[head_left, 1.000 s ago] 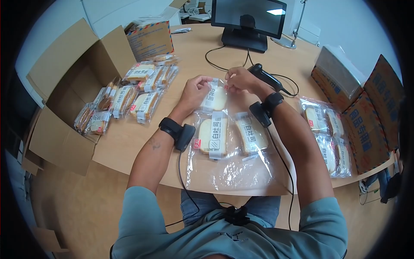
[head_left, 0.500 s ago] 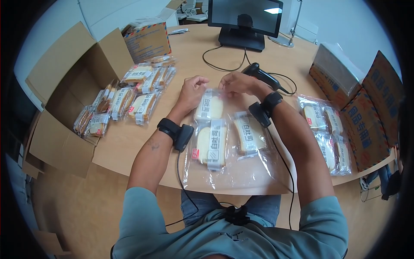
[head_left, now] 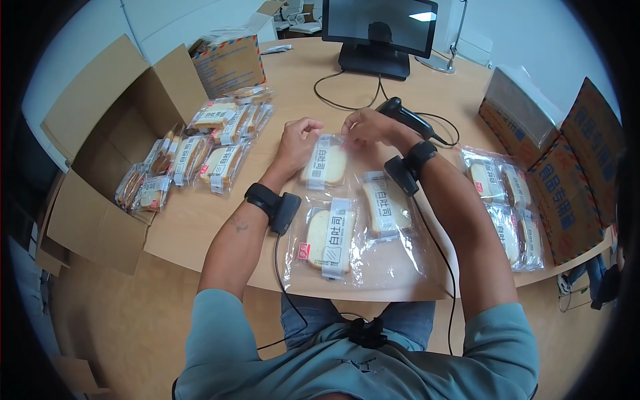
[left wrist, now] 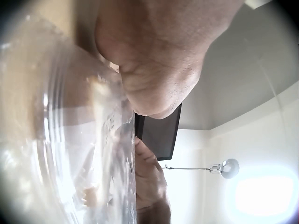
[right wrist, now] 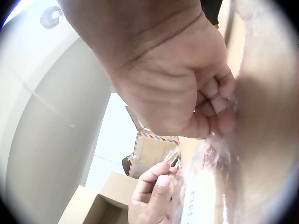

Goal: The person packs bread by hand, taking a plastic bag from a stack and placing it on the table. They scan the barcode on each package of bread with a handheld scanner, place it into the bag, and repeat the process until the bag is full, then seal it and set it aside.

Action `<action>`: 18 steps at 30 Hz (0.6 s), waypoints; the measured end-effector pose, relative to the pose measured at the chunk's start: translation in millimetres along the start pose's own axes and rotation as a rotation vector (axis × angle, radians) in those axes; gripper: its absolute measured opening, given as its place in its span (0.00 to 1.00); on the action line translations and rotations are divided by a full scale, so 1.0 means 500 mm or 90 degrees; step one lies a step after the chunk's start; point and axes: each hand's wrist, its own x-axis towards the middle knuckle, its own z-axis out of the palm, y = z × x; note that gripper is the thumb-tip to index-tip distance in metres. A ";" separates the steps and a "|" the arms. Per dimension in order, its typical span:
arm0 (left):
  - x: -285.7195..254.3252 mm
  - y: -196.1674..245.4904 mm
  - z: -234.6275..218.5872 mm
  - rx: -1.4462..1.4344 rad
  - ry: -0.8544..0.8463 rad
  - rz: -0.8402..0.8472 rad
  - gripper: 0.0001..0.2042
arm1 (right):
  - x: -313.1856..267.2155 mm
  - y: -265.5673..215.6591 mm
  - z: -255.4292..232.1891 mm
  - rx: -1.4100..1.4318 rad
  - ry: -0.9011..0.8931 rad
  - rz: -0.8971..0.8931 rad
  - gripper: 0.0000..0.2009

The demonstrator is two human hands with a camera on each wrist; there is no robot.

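Note:
A large clear plastic bag [head_left: 393, 267] lies on the table in front of me. In it are three packs of sliced white bread with printed labels: an upper pack [head_left: 335, 160], a lower-left pack [head_left: 321, 237] and a right-hand pack [head_left: 395, 212]. My left hand [head_left: 298, 145] pinches the bag's far edge between thumb and fingers, as the right wrist view shows. My right hand [head_left: 371, 129], its fingers curled, grips the same edge a short way to the right. Between the two hands sits the top of the upper pack.
An open cardboard box [head_left: 100, 220] at left has several bread packs [head_left: 220, 163] beside it. At right, a filled bag of bread [head_left: 497, 183] lies before printed boxes [head_left: 557, 200]. A barcode scanner [head_left: 407, 117] and a monitor [head_left: 380, 30] stand beyond my hands.
The lower-left bread pack has slid down the bag toward my body, and the upper pack has moved slightly the same way. Both hands stay at the bag's far edge, with the right shifted slightly left.

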 end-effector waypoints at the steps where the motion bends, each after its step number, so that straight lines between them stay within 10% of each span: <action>1: 0.000 0.003 -0.001 0.007 0.000 0.005 0.09 | 0.001 0.002 0.003 0.029 -0.025 -0.025 0.07; 13: 0.008 0.018 -0.037 0.126 0.143 0.147 0.09 | -0.027 -0.025 -0.025 -0.096 0.033 -0.095 0.11; 15: 0.031 -0.009 -0.103 0.347 0.124 0.175 0.10 | -0.021 0.000 -0.045 -0.109 0.272 -0.276 0.11; 18: 0.038 0.002 -0.193 0.501 0.224 -0.009 0.16 | -0.029 0.031 -0.082 -0.225 0.530 -0.234 0.10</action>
